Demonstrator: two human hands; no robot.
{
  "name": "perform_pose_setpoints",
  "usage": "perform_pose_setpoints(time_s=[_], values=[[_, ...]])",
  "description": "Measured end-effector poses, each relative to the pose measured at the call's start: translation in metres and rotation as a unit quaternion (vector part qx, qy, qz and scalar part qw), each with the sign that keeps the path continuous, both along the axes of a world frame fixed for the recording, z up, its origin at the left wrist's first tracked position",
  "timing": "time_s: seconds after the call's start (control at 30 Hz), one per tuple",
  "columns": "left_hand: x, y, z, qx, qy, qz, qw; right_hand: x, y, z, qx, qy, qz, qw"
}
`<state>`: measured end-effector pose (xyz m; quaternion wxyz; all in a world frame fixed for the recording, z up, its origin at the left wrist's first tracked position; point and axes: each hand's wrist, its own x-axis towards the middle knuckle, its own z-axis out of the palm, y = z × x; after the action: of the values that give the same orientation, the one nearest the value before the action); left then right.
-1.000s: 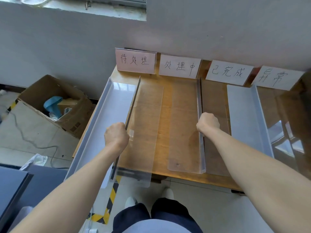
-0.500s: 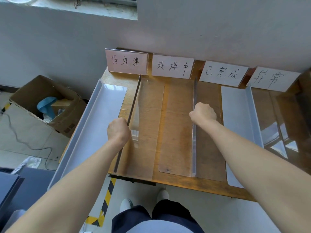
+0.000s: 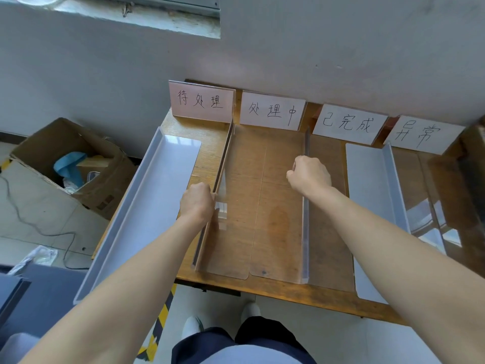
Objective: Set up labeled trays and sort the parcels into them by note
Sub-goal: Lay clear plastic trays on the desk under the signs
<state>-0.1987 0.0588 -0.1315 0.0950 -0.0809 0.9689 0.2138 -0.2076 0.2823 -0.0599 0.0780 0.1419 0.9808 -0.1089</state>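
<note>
The left hand is clamping the upright wall of the left acrylic tray half, and the right hand that of the right acrylic tray half. Both halves are lying mid-table before the 处理中 label. They are probably light, stiff and slippery, so the walls are offering the surest hold.

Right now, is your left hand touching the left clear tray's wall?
Touching: head view shows the left hand gripping the left clear tray by its upright wall.

Four signs, two white trays, two clear trays in the middle, and one brown box.
</note>
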Motion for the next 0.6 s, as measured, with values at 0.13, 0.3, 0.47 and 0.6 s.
perform_pose_setpoints(time_s=[0.13,0.3,0.47,0.6], values=[[-0.003,-0.021,0.019,-0.004,0.058,0.012,0.998,-0.005,-0.023,0.009,-0.024,0.038,0.074,0.996],[0.001,-0.064,0.040,-0.013,0.152,0.042,0.987,-0.009,-0.069,0.026,-0.031,0.079,0.190,0.978],[0.013,-0.124,0.036,-0.099,0.091,0.076,0.988,-0.009,-0.107,0.036,-0.034,0.107,0.252,0.961],[0.028,-0.155,0.015,-0.142,-0.042,0.114,0.982,-0.010,-0.121,0.039,-0.035,0.105,0.284,0.952]])
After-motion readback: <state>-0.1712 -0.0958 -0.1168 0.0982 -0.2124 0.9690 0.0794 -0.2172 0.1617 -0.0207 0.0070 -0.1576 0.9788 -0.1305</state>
